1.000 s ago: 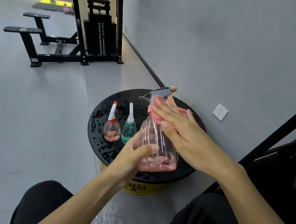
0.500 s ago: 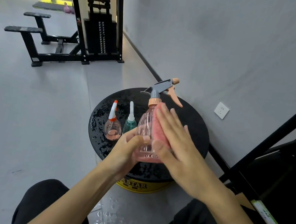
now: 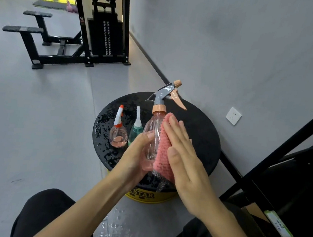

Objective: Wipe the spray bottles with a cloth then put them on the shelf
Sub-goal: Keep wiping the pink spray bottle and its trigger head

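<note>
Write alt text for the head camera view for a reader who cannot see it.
A person's left hand grips a large pink spray bottle while the flat right hand presses a pink cloth against its side, over a wet round black stand. A small pink bottle and a small green bottle sit on it to the left.

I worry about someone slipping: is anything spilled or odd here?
Yes. Water drops speckle the left side of the black round stand, and a wet patch lies on the floor between the person's knees.
</note>
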Demonstrator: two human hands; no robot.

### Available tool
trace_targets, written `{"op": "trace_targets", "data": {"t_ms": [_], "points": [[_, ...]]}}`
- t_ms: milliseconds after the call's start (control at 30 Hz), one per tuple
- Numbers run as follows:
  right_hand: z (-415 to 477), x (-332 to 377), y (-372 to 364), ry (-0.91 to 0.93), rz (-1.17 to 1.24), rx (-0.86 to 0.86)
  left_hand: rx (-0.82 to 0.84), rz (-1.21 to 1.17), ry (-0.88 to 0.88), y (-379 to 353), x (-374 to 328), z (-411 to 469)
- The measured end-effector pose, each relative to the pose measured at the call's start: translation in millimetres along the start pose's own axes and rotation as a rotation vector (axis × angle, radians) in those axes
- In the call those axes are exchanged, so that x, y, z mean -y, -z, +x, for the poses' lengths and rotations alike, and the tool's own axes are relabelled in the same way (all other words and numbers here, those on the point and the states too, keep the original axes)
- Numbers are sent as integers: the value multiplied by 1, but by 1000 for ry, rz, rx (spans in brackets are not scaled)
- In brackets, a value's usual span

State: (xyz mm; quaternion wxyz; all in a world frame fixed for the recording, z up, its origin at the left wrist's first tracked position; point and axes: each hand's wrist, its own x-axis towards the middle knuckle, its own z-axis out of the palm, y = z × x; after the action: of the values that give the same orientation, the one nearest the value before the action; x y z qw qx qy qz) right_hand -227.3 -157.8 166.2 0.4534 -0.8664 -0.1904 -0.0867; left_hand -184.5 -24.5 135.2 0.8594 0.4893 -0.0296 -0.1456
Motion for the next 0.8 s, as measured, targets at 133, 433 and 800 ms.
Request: {"op": "trace_targets", "data": {"t_ms": [133, 433, 800], "points": [[23, -2, 7, -32, -98, -43, 69, 56, -3, -8, 2, -3], [-10, 7, -18, 112, -335, -44, -60, -76, -18, 1, 0, 4], [20, 4, -3, 29, -132, -95, -13, -167, 30, -6, 3, 1]]}}
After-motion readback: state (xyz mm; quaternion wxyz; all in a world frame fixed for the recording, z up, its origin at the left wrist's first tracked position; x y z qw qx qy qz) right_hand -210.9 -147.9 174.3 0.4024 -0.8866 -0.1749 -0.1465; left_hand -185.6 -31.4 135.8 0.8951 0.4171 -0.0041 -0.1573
